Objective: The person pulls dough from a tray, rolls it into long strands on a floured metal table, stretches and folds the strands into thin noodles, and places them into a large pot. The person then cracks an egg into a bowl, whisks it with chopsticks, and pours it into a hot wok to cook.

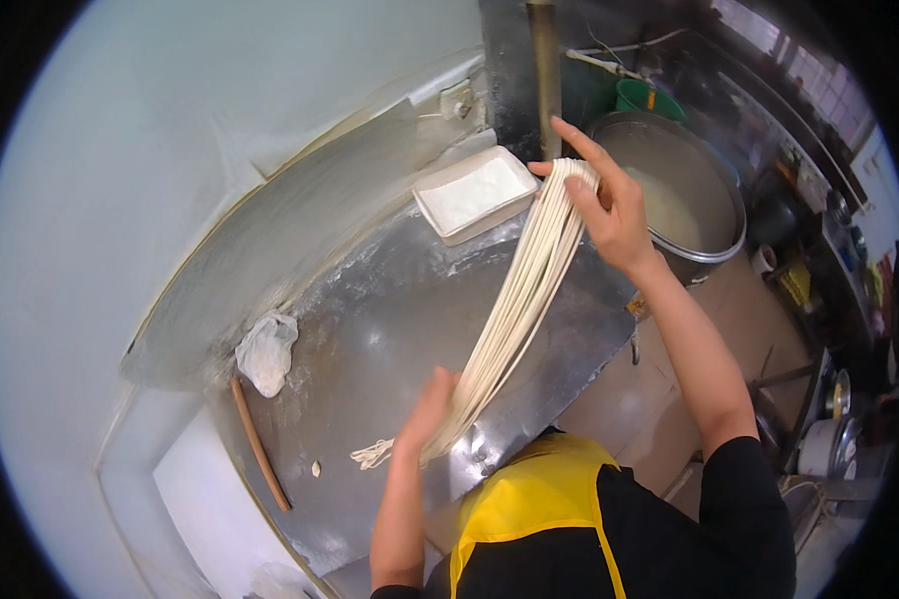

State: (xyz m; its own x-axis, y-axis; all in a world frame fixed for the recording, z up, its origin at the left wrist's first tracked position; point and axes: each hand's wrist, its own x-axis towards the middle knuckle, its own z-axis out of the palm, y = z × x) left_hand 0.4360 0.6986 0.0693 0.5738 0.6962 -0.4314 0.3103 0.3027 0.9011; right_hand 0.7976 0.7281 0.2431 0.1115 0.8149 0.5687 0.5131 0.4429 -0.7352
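Observation:
A long skein of hand-pulled noodles (521, 288) stretches slantwise above a metal-topped table (359, 359). My right hand (607, 198) holds its upper end, with the strands looped over the fingers and the index finger pointing away. Lower down, my left hand (428, 412) is around the strands near their other end; its fingers are blurred and partly hidden. Past the left wrist, the loose noodle ends (373, 454) hang or lie at the tabletop; which of the two I cannot tell. Just beyond the skein's top stands a rectangular tub (476, 196) of white powder.
A large round pot (708, 187) of cloudy liquid stands right of the table, behind my right hand. Along the wall side lie a tied plastic bag (267, 356) and a wooden rolling pin (261, 445). A small dough scrap (316, 469) rests nearby. A vertical pipe (545, 75) rises behind the tub.

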